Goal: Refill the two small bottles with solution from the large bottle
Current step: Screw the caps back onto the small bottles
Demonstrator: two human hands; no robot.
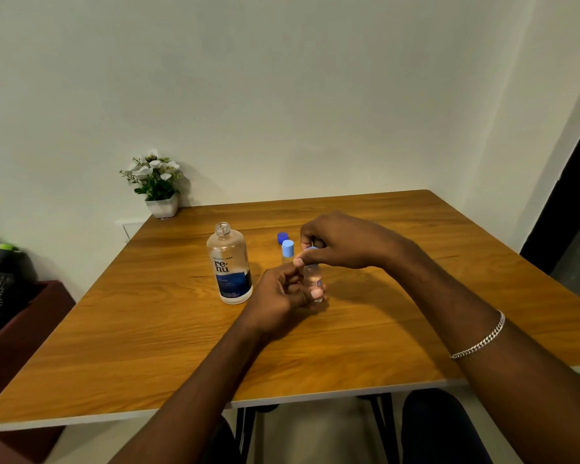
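The large clear bottle [230, 264] with a blue label stands uncapped on the wooden table [148, 329]. Its dark blue cap [282, 237] lies behind, to the right. One small bottle [287, 250] with a light blue cap stands upright beyond my hands. My left hand [282, 296] grips the body of the other small bottle [313, 279], which is upright at the table's middle. My right hand [335, 241] reaches over it from above, fingers pinched on its light blue cap [310, 250]. Most of that cap is hidden by my fingers.
A white pot of artificial flowers [158, 185] sits at the table's back left corner against the wall. Dark red furniture with clothes [0, 289] is left of the table. A silver bracelet [479, 339] circles my right forearm.
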